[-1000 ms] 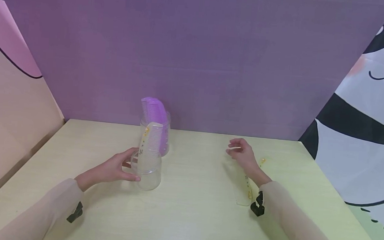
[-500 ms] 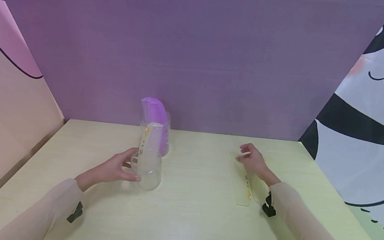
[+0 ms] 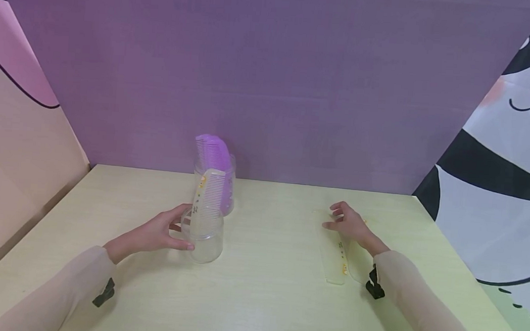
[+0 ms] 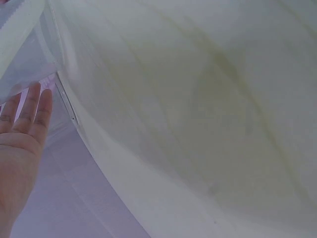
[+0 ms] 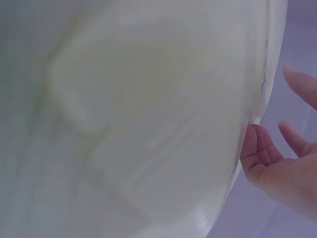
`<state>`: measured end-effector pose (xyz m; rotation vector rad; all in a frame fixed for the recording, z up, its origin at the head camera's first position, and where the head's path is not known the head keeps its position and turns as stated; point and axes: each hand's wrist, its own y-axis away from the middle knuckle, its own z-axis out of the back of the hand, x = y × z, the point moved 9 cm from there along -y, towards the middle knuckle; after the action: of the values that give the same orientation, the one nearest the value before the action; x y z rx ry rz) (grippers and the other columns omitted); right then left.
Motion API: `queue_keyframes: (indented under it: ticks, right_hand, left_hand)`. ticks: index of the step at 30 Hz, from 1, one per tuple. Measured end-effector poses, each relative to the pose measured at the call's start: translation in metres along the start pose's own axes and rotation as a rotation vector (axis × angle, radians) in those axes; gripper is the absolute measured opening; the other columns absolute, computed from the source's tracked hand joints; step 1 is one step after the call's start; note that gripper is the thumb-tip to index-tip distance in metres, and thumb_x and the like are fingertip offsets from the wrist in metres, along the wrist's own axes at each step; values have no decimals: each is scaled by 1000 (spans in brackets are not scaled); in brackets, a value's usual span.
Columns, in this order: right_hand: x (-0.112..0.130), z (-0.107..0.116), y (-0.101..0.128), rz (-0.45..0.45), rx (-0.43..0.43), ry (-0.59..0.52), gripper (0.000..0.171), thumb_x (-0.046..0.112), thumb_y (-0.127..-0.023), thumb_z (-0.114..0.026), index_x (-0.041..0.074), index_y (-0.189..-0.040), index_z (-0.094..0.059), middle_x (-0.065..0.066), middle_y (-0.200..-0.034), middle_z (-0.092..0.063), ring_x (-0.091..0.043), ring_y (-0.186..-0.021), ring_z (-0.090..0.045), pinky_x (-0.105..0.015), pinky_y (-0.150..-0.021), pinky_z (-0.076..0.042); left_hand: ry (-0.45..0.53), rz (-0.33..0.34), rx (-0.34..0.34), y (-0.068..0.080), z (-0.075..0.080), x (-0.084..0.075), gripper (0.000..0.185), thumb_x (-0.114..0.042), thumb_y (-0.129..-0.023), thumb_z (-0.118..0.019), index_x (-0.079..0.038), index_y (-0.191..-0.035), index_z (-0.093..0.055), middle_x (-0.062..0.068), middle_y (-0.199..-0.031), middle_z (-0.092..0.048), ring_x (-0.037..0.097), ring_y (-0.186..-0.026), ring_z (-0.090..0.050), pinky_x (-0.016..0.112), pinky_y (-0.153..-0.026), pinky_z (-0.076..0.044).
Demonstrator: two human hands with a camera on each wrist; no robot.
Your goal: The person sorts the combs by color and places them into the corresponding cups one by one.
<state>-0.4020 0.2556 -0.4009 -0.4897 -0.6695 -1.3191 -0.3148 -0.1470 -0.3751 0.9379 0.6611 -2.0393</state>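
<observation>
My left hand wraps its thumb and fingers round a clear plastic cup standing on the pale yellow table. A pale translucent comb stands upright in that cup. My right hand lies low at the far end of another translucent comb, which lies flat on the table right of centre. Its fingers look relaxed and touch the comb's end. In the left wrist view only my palm and a blurred pale surface show. The right wrist view shows loosely spread fingers.
Behind the held cup, by the purple back wall, a second clear cup holds a purple comb. A pink-and-tan panel stands on the left, a panda-print panel on the right. A small yellow bit lies by my right hand.
My right hand has moved to the right and sunk down onto the far end of the flat comb. My left hand and the cup have stayed still.
</observation>
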Motion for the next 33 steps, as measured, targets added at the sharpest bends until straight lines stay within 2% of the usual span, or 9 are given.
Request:
queue_keyframes:
  ticks: [14, 21, 33]
  right_hand:
    - [6, -7, 0, 6, 43, 84, 70, 30, -78, -72, -5, -126, -36, -28, -124, -43, -39, -109, -47, -47, -89, -45]
    - [8, -9, -2, 5, 36, 140, 72, 29, -75, -75, -6, -126, -36, -28, -122, -43, -38, -106, -48, -47, -88, -45]
    - [12, -10, -1, -5, 40, 145, 73, 25, -74, -76, -7, -126, -36, -30, -121, -44, -41, -107, -46, -50, -90, -43]
  left_hand:
    - [-14, -5, -13, 0, 1, 0, 84, -25, -73, -77, -6, -139, -28, 16, -132, -48, 36, -115, -51, 45, -91, -48]
    - [-12, -4, -10, 1, 1, -1, 84, -26, -73, -77, -7, -140, -28, 15, -133, -47, 35, -115, -51, 45, -91, -48]
    - [-17, 16, -9, 2, 0, -2, 86, -27, -72, -77, -9, -140, -28, 13, -134, -47, 34, -116, -51, 43, -92, -48]
